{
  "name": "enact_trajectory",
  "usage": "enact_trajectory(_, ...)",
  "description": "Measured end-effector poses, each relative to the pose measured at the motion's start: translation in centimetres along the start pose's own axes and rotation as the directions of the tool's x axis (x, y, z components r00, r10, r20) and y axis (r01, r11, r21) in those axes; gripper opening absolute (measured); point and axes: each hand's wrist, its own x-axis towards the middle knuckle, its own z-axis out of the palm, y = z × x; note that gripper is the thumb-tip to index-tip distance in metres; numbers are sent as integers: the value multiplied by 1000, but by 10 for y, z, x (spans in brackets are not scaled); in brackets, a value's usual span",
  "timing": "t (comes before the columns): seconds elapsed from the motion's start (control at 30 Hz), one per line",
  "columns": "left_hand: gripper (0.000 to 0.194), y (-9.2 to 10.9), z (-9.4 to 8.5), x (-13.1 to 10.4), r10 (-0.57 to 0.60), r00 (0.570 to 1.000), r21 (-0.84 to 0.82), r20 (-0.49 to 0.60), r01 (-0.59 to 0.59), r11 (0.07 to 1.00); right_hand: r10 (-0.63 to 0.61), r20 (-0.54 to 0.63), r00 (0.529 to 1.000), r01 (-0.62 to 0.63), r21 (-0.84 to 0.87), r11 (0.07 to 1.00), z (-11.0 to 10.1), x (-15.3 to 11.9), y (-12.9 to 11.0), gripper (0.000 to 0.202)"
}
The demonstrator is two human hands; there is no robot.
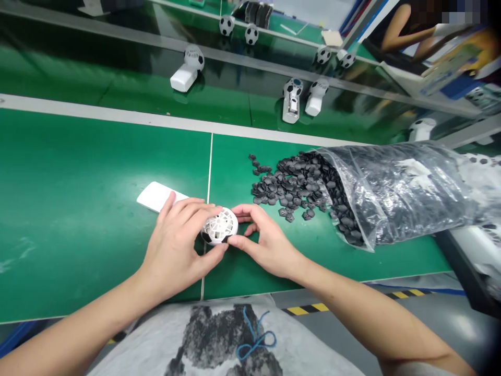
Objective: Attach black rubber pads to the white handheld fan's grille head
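Observation:
A white casing with a soccer-ball-shaped grille head (221,227) and a flat white handle (159,195) lies low over the green table, looking like a handheld fan's shell. My left hand (178,235) is closed over its neck, fingers on top and thumb at the near rim. From the other side, my right hand (268,240) grips the head's right edge between thumb and fingers. Black patches show along the near rim. Small black pentagon-like pieces (289,183) lie in a loose pile to the right of my hands. Whether a piece sits under my fingertips is hidden.
A clear plastic bag (410,193) spills the black pieces on the right. Beyond the table's pale edge strip (164,122), white soccer-ball fans (291,102) stand on a glossy surface, several more behind. Another person's arm (407,36) is at the top right.

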Motion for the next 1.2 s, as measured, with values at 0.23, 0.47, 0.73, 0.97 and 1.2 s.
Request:
enact_trajectory(0.23,59,-13,-3,1,1,995,12,102,-3,1000,-236,-284,929,82,-464,882,-57,16,9,6)
enact_trajectory(0.47,56,-20,-14,10,90,959,-162,268,-48,986,-222,-115,968,46,-790,611,-62,30,17,11)
enact_trajectory(0.73,47,-11,-8,12,50,969,-185,242,-4,983,-140,-59,988,23,-851,524,-57,19,20,17)
enact_trajectory(0.97,55,-9,-18,8,-76,977,-55,199,89,995,-159,-53,986,37,-857,514,-53,3,21,19)
enact_trajectory(1.2,47,-21,-22,9,-14,976,-146,219,46,988,-94,-72,993,5,-769,639,-58,0,22,14)
